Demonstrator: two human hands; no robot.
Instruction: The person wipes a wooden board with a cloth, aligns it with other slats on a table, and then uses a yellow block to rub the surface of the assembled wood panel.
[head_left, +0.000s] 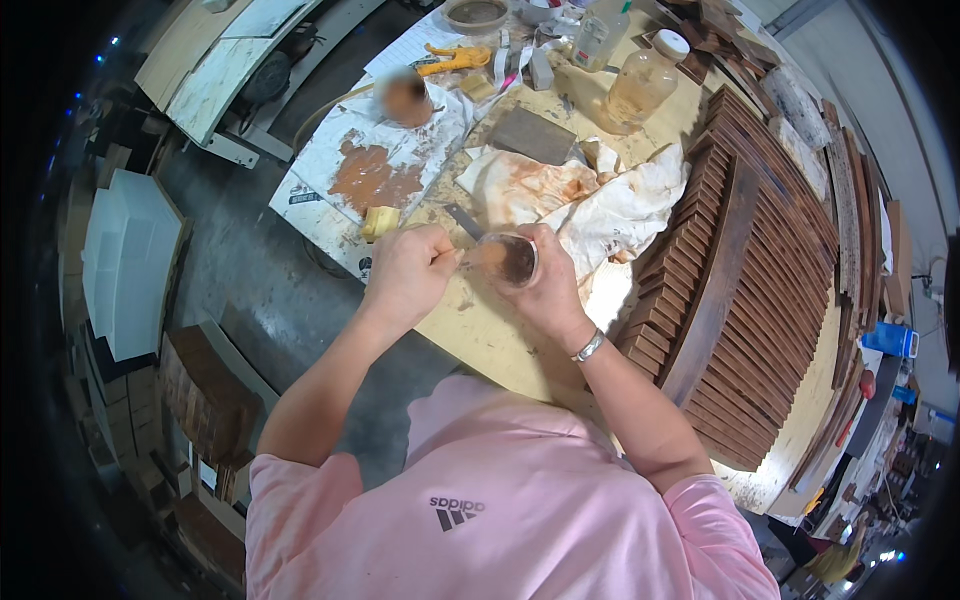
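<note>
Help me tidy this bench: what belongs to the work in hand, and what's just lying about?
Belongs: clear cup in right hand; apparently blurred thin piece in left hand; probably brown smear on white sheet.

Seemingly lying about: yellow tool; dark block; green-capped bottle.

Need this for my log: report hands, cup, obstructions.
Right hand holding clear cup, brown inside. Left hand closed beside it, any held item unclear. Stained cloth close by.

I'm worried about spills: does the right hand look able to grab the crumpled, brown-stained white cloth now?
Probably not yet: the right hand is wrapped around a clear round cup, though the cloth lies close by, nothing visible between.
</note>
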